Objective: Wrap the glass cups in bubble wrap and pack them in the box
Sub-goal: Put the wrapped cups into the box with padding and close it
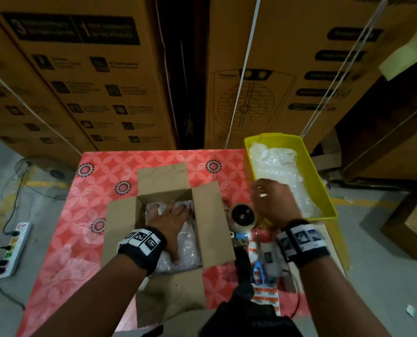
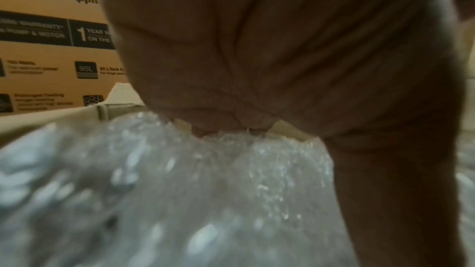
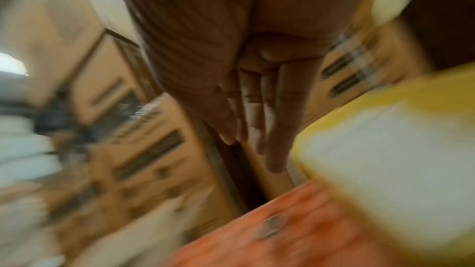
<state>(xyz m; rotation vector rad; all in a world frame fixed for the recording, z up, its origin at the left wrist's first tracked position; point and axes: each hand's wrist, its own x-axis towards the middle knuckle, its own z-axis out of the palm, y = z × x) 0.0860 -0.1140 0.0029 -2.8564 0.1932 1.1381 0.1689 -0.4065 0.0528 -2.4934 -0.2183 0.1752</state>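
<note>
While left hand (image 1: 171,216) presses flat, fingers spread, on bubble-wrapped bundles (image 1: 188,242) inside open brown cardboard box (image 1: 208,215) on worktop, likely settling them, right hand (image 1: 273,200) hovers empty, fingers straight, beside yellow plastic tray (image 1: 324,188) of loose bubble wrap (image 1: 275,161); background carton (image 2: 51,48) reads "Home Appli", "95L"

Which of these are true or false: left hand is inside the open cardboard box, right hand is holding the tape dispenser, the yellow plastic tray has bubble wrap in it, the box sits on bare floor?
1. The left hand is inside the open brown cardboard box, pressing on bubble-wrapped bundles. True.
2. The right hand grips the tape dispenser. False: its fingers are straight and hold nothing, above the dispenser.
3. The yellow plastic tray holds clear bubble wrap. True.
4. The box sits on bare floor. False: it stands on the red floral tablecloth.
</note>
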